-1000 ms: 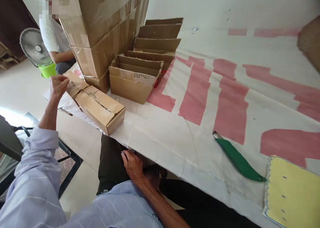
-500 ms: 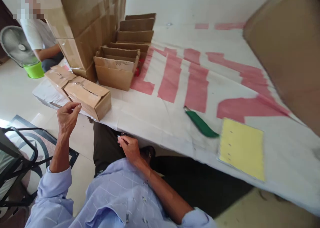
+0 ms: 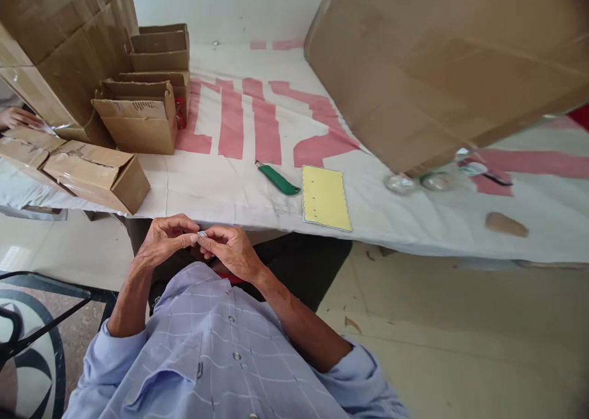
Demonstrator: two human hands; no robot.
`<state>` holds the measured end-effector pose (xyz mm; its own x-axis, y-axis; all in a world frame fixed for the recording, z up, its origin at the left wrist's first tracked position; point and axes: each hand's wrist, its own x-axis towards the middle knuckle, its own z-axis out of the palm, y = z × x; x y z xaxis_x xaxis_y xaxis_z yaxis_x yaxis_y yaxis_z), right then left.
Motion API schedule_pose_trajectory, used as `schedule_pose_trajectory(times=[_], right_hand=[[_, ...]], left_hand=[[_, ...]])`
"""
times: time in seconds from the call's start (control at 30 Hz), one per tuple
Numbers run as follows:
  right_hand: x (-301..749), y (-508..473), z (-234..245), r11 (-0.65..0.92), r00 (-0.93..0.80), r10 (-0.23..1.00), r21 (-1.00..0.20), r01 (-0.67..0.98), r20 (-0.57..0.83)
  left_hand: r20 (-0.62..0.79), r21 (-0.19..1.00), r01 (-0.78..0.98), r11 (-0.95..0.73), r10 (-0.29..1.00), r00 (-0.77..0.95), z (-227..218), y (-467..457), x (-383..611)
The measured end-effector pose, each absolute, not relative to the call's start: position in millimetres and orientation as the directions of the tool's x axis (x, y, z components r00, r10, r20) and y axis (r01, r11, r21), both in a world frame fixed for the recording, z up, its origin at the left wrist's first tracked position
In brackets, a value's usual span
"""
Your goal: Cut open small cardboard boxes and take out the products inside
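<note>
My left hand (image 3: 165,240) and my right hand (image 3: 234,252) meet in front of my shirt, just off the near edge of the table. Between their pinched fingertips is a small white piece (image 3: 202,234) with a dark outline, too small to name surely. Both hands are closed on it. Beyond them on the cloth lies a green-handled cutter (image 3: 278,180), tip pointing up and left. A yellow sheet (image 3: 326,198) with a row of small dark marks rests to its right.
Open cardboard boxes (image 3: 133,124) and a closed long carton (image 3: 92,167) stand on the left, near stacked cartons (image 3: 69,57) and another person's hand (image 3: 21,118). A large carton (image 3: 437,69), blurry clear objects (image 3: 400,184) and a brown piece (image 3: 506,224) are at the right.
My view has swung right. My left hand, earlier raised beside the long carton, has come over to my right hand, and both now pinch the small white piece.
</note>
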<state>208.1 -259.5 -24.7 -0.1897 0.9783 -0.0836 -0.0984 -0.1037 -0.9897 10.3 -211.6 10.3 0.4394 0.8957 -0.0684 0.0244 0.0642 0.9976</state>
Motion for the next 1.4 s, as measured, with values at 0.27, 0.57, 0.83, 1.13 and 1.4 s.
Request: schedule_pose_trajectory(times=[0.27, 0.57, 0.83, 1.13, 1.4], right_hand=[[222, -271, -21, -0.087, -0.197, 0.979, -0.985, -0.149, -0.057], [235, -273, -31, -0.019, 0.043, 0.998, -0.946, -0.323, -0.035], [247, -268, -36, 0.021, 0.183, 0.982, -0.932, -0.361, -0.049], [283, -256, -53, 0.074, 0.348, 0.936, -0.937, -0.342, -0.054], [435, -200, -53, 0.031, 0.391, 0.907, -0.952, 0.303, 0.154]], left_hand=[[-0.059, 0.998, 0.005, 0.063, 0.906, 0.418, 9, -219, 33], [-0.138, 0.982, -0.07, 0.176, 0.919, 0.369, 0, -219, 64], [-0.16, 0.981, -0.043, 0.19, 0.911, 0.38, -7, -214, 93], [-0.208, 0.969, -0.028, 0.245, 0.87, 0.447, -20, -199, 144], [0.286, 0.789, 0.195, -0.583, 0.629, 0.723, -51, -171, 213]])
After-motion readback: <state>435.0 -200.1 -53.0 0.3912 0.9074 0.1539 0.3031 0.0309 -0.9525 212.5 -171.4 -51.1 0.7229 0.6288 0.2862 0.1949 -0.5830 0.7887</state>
